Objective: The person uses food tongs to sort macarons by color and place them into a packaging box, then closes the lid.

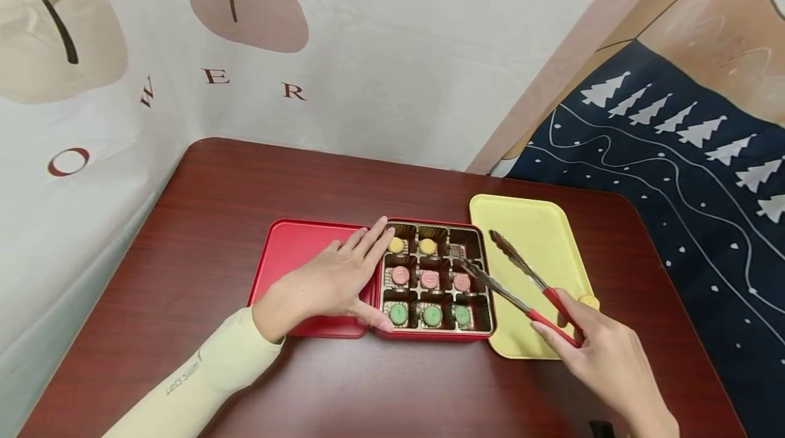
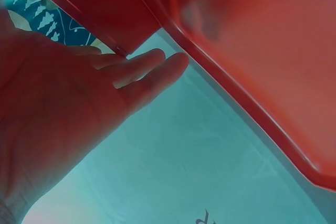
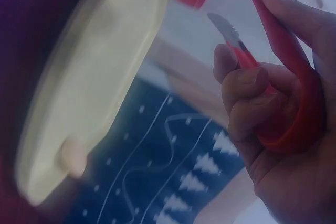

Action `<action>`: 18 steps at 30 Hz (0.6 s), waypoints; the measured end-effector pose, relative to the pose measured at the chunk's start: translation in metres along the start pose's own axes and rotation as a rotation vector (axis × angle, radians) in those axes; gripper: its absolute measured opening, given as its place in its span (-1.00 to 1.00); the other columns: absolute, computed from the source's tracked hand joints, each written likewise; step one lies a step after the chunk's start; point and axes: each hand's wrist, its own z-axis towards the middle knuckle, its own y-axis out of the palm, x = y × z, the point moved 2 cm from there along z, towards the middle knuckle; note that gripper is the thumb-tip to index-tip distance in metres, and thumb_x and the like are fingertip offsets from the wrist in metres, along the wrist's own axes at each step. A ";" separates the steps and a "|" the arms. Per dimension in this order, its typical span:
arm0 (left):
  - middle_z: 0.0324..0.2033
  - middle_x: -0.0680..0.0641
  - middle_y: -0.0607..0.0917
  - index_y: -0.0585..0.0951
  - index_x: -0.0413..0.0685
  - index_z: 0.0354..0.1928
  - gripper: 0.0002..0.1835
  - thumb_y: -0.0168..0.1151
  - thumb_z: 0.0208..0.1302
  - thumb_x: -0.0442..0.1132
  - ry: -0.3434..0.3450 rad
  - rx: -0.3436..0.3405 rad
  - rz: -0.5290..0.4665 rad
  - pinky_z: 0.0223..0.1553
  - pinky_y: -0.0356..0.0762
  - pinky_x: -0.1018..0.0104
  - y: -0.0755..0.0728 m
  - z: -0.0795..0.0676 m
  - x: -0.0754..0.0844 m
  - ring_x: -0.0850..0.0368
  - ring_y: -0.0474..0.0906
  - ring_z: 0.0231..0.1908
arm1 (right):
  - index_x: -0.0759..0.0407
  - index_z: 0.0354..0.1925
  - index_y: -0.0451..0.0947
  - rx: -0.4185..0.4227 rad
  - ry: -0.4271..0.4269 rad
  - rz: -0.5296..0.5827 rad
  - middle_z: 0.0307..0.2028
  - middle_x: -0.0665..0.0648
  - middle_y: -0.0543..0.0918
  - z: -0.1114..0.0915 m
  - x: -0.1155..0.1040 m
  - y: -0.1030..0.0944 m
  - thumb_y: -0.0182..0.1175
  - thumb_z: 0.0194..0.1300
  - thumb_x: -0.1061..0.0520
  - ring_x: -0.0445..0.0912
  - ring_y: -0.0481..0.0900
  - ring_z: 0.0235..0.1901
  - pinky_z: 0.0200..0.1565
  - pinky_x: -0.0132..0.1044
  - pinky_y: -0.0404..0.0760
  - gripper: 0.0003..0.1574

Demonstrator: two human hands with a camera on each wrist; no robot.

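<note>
My left hand [image 1: 334,278] rests with straight, spread fingers along the left side of a red box [image 1: 429,336], its thumb at the near left corner. Inside, a gold-brown divided insert [image 1: 464,233] bears small round macaron-like sweets: two yellow ones [image 1: 427,246] at the back, pink ones [image 1: 430,279] across the middle, green ones [image 1: 432,316] in front. My right hand [image 1: 613,349] grips red-handled tongs [image 1: 555,302], also seen in the right wrist view [image 3: 302,93]. The tongs' tips stand apart, one over the box's right side, the other over the yellow tray; nothing shows between them.
A yellow tray [image 1: 533,220] lies right of the box, with a yellow sweet [image 1: 589,302] at its right edge, partly behind the right hand. The box's red lid [image 1: 306,247] lies flat at left under the left forearm. A brown table [image 1: 257,172] meets curtains behind.
</note>
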 end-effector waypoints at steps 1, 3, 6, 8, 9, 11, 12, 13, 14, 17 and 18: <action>0.75 -0.19 -0.31 -0.24 -0.14 0.78 0.63 0.44 0.01 0.65 -0.001 -0.002 -0.009 0.51 0.13 -0.43 0.000 0.000 0.000 -0.37 -0.07 0.67 | 0.10 0.17 0.78 0.013 0.004 -0.012 -0.54 -0.20 0.36 -0.004 0.005 -0.002 0.72 0.03 -0.07 -0.30 0.23 -0.57 -0.56 -0.38 0.21 -0.26; 0.75 -0.20 -0.31 -0.24 -0.14 0.78 0.63 0.46 0.00 0.64 0.001 0.000 -0.020 0.51 0.13 -0.43 0.001 0.000 0.000 -0.38 -0.08 0.67 | 0.12 0.17 0.78 0.036 0.004 -0.025 -0.54 -0.21 0.36 -0.010 0.014 -0.005 0.68 0.12 -0.14 -0.30 0.24 -0.57 -0.56 -0.37 0.20 -0.29; 0.75 -0.21 -0.31 -0.24 -0.15 0.78 0.64 0.48 -0.01 0.63 -0.001 0.005 -0.027 0.51 0.12 -0.45 0.001 -0.001 -0.001 -0.38 -0.10 0.67 | 0.17 0.19 0.77 0.049 0.036 -0.044 -0.54 -0.18 0.40 -0.021 0.026 -0.010 0.66 0.14 -0.14 -0.26 0.26 -0.56 -0.56 -0.31 0.23 -0.27; 0.75 -0.20 -0.33 -0.25 -0.14 0.78 0.65 0.49 -0.01 0.63 -0.005 0.004 -0.030 0.51 0.11 -0.45 0.001 -0.001 -0.001 -0.36 -0.14 0.68 | 0.20 0.20 0.76 0.037 0.081 -0.060 -0.53 -0.13 0.50 -0.029 0.032 -0.013 0.69 0.10 -0.08 -0.21 0.31 -0.55 -0.56 -0.24 0.30 -0.25; 0.75 -0.19 -0.33 -0.26 -0.13 0.78 0.65 0.49 -0.02 0.63 -0.008 0.003 -0.031 0.51 0.11 -0.45 0.001 -0.002 -0.002 -0.35 -0.16 0.69 | 0.21 0.21 0.75 0.021 0.116 -0.068 -0.53 -0.11 0.51 -0.033 0.035 -0.014 0.70 0.08 -0.05 -0.18 0.32 -0.55 -0.56 -0.21 0.31 -0.23; 0.75 -0.19 -0.34 -0.27 -0.12 0.78 0.66 0.49 -0.02 0.63 -0.012 0.004 -0.031 0.51 0.10 -0.45 0.002 -0.002 -0.002 -0.34 -0.18 0.69 | 0.21 0.22 0.73 -0.008 0.182 -0.090 -0.54 -0.08 0.51 -0.041 0.039 -0.016 0.71 0.05 -0.02 -0.13 0.32 -0.56 -0.56 -0.17 0.31 -0.21; 0.75 -0.18 -0.35 -0.27 -0.12 0.78 0.66 0.49 -0.02 0.63 -0.015 0.004 -0.032 0.52 0.09 -0.45 0.002 -0.001 -0.003 -0.33 -0.19 0.69 | 0.20 0.21 0.73 -0.020 0.213 -0.105 -0.55 -0.08 0.51 -0.045 0.042 -0.017 0.71 0.06 -0.03 -0.12 0.32 -0.56 -0.57 -0.15 0.31 -0.22; 0.75 -0.17 -0.36 -0.27 -0.11 0.78 0.66 0.49 -0.03 0.63 -0.018 0.003 -0.029 0.52 0.09 -0.44 0.002 -0.001 -0.003 -0.32 -0.20 0.69 | 0.20 0.20 0.73 -0.025 0.235 -0.115 -0.56 -0.05 0.53 -0.049 0.044 -0.018 0.71 0.07 -0.04 -0.10 0.35 -0.58 -0.58 -0.12 0.34 -0.23; 0.75 -0.17 -0.35 -0.26 -0.11 0.78 0.66 0.50 -0.03 0.63 -0.016 0.005 -0.029 0.52 0.10 -0.44 0.002 -0.001 -0.003 -0.32 -0.19 0.69 | 0.19 0.18 0.72 -0.028 0.252 -0.127 -0.56 0.00 0.55 -0.053 0.047 -0.019 0.70 0.09 -0.06 -0.07 0.37 -0.60 -0.60 -0.09 0.35 -0.25; 0.75 -0.18 -0.34 -0.25 -0.13 0.78 0.66 0.49 -0.02 0.64 -0.007 0.006 -0.028 0.51 0.11 -0.45 0.001 0.000 -0.002 -0.34 -0.18 0.69 | 0.20 0.15 0.70 -0.042 0.303 -0.169 -0.56 0.10 0.59 -0.063 0.054 -0.022 0.67 0.14 -0.14 0.01 0.43 -0.65 -0.64 -0.01 0.36 -0.27; 0.75 -0.18 -0.34 -0.25 -0.12 0.78 0.66 0.49 -0.02 0.64 -0.008 0.003 -0.026 0.51 0.11 -0.45 0.001 0.000 -0.002 -0.35 -0.18 0.69 | 0.21 0.14 0.69 -0.050 0.316 -0.184 -0.54 0.15 0.63 -0.066 0.056 -0.023 0.66 0.15 -0.17 0.05 0.47 -0.66 -0.65 0.03 0.38 -0.26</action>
